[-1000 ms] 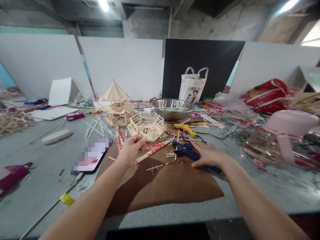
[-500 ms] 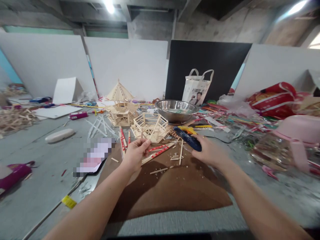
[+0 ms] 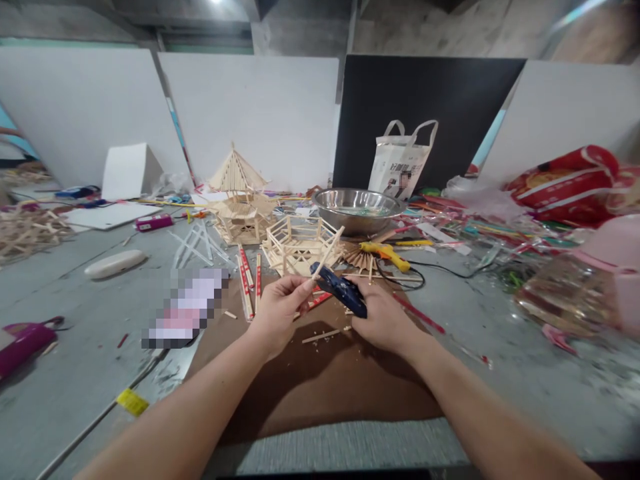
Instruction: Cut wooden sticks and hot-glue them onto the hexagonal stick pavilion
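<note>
Between the thumb and fingers of my left hand (image 3: pixel 283 308) is a thin wooden stick (image 3: pixel 331 251), pointing up and to the right. My right hand (image 3: pixel 381 313) is wrapped round a dark blue pliers-like tool (image 3: pixel 345 291). The tool's far end meets the stick just above my left fingertips; its jaws are too small to make out. Behind the hands stands an open hexagonal frame of sticks (image 3: pixel 287 257). Sticks with red wrappers (image 3: pixel 245 281) and a short loose stick (image 3: pixel 321 336) lie on the brown board (image 3: pixel 320 393).
A stick pavilion (image 3: pixel 237 217) and a steel bowl (image 3: pixel 357 210) stand at the back. To the right are a yellow glue gun (image 3: pixel 387 255) with a black cord and a pink-lidded jug (image 3: pixel 575 287). A phone (image 3: pixel 187 307) on a cable lies left, beside the board.
My right hand has brought the dark blue tool left to the stick in my left hand. The yellow glue gun, partly covered before, now shows. The camera has tilted down slightly.
</note>
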A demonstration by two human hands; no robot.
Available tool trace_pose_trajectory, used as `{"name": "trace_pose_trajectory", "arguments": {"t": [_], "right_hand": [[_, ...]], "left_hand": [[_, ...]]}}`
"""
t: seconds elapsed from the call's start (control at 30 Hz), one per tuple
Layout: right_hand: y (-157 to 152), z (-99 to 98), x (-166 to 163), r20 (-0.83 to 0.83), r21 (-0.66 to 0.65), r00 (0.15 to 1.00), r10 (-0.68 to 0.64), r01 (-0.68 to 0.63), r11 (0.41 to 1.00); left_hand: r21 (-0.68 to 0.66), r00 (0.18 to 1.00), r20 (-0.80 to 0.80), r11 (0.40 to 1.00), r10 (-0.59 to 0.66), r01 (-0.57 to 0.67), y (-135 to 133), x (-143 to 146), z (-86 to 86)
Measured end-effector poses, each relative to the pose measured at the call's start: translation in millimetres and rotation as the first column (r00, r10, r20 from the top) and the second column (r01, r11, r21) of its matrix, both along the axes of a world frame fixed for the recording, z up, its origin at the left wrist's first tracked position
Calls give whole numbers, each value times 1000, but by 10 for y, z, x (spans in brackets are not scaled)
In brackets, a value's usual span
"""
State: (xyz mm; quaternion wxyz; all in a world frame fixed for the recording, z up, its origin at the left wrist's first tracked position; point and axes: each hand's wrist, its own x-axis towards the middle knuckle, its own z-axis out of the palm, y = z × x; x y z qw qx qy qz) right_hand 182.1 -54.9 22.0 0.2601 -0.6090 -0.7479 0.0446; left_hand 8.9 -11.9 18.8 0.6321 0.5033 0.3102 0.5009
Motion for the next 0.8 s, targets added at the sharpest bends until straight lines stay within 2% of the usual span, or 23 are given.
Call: {"name": "trace_pose_trajectory", "arguments": {"t": [0.17, 0.27, 0.5, 0.8], "right_hand": [[-59, 36, -76, 26, -33, 999, 41, -41, 999], [-77, 31, -93, 41, -8, 998, 54, -53, 999], [-63, -23, -67, 105, 3, 994, 4, -5, 1000], [-103, 20, -90, 156, -20, 988, -17, 21, 1000]], "left_hand": [[31, 998, -40, 998, -57, 58, -43, 45, -48], [55, 995, -84, 997, -52, 56, -47, 52, -61], [96, 989, -148, 995, -21, 35, -47, 49, -53], [109, 987, -159, 993, -17, 35, -48, 56, -68]]}}
